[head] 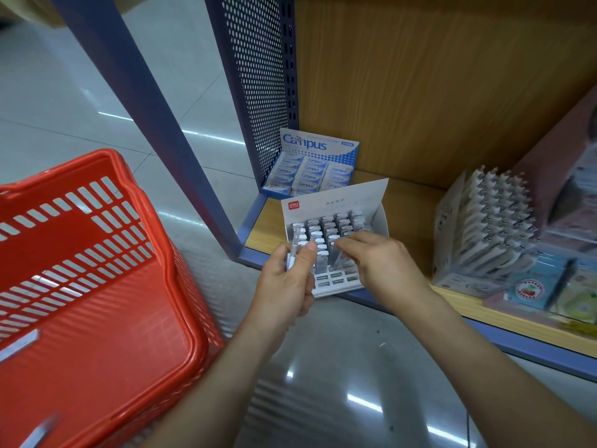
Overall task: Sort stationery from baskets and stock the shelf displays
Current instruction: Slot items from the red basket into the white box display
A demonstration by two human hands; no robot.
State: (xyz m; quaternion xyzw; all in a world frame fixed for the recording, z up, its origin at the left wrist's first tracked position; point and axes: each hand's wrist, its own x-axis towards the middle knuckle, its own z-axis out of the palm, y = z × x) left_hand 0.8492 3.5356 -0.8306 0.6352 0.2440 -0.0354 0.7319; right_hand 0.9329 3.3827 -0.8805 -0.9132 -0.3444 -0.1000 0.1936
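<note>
A white display box (336, 202) of small clear lead cases stands at the front left of the wooden shelf (420, 205), its lid flap raised. My left hand (287, 282) grips a few of the clear cases (295, 250) just in front of the box. My right hand (378, 260) pinches one case (339, 260) standing in a front slot of the box. Several slots in the front rows are bare. The red basket (80, 286) sits on the floor to the left and looks empty.
A blue Campus eraser box (315, 166) stands behind the white box against the perforated blue side panel (258, 76). To the right stand a rack of white pens (491, 221) and flat colourful packets (546, 289). A blue metal post (155, 118) slants between basket and shelf.
</note>
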